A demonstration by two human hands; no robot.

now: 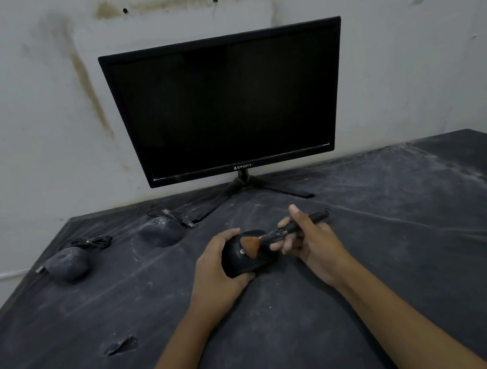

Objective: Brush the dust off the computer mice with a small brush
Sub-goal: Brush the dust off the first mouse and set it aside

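Note:
A black computer mouse [241, 264] sits in the middle of the dark table, gripped from the left by my left hand [216, 266]. My right hand [309, 237] holds a small brush [277, 234] by its black handle. The brush's orange bristles rest on top of this mouse near its scroll wheel. Two more mice lie to the left, both coated in pale dust: one [161, 231] at the centre-left with its cable coiled behind it, and one [67, 263] near the table's left edge.
A switched-off black monitor [229, 105] stands on a tripod foot at the back against a stained wall. The black table cover [402, 255] is streaked with white dust. A small tear or crease [121, 345] shows at the front left.

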